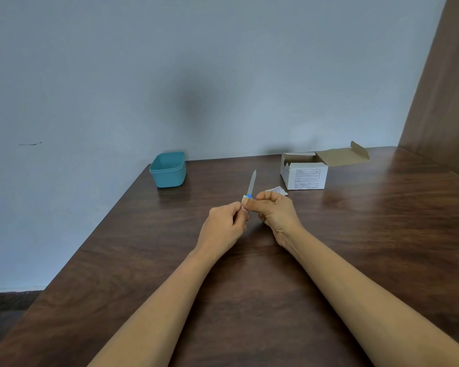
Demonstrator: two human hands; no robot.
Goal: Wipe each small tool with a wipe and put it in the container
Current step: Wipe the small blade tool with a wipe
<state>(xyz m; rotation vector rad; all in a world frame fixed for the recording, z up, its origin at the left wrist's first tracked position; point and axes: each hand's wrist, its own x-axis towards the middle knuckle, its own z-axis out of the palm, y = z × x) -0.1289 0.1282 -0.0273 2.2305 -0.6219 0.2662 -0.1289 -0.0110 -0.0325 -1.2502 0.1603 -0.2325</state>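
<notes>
**Wipe [244, 199] at the handle end**

The container [167, 169] sits far left of my grip. My left hand [223, 226] pinches the wipe round the nail file [251, 184]; my right hand [274, 211] pinches its blue handle. I'd steady it and stroke tipward. The blade runs up and away, tip leaning slightly right.

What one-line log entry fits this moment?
step: wiping file | left hand: pinches wipe on file | right hand: pinches file | container: open, apart | box: open
</notes>
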